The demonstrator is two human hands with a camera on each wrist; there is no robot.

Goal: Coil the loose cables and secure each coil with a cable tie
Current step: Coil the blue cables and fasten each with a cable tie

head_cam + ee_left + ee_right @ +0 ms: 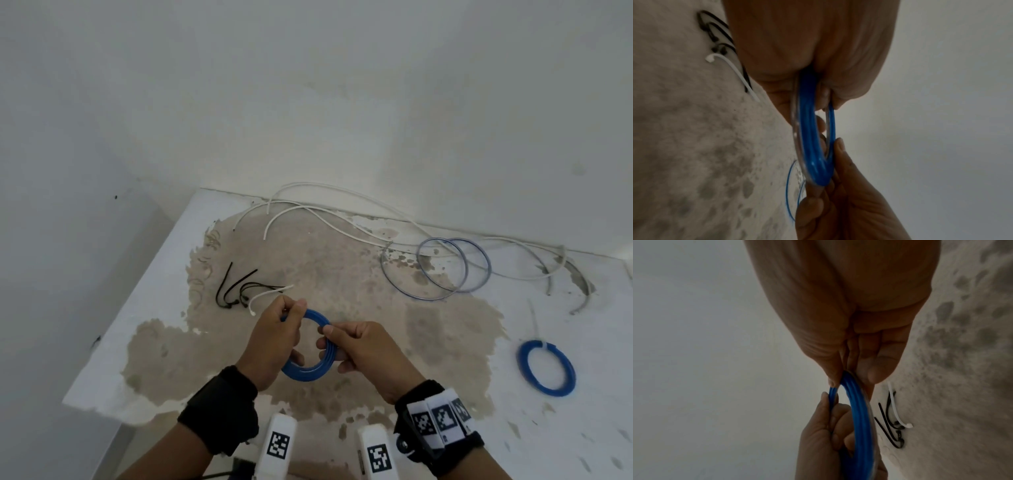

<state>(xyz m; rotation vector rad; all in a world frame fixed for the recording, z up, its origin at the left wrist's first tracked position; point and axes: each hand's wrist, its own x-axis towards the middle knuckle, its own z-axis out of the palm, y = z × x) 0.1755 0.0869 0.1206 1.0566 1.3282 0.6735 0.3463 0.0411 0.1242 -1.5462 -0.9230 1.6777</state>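
A blue cable coil is held upright above the table between both hands. My left hand grips its left side, thumb and fingers pinching the top strand. My right hand pinches the coil's right side. Several black cable ties and one white cable tie lie on the table just beyond my left hand. A second blue coil with a white tie on it lies at the right.
Long loose white cables run along the wall at the back. A loose pale blue cable forms wide loops at the back right. The table is white with worn beige patches; its left edge drops off.
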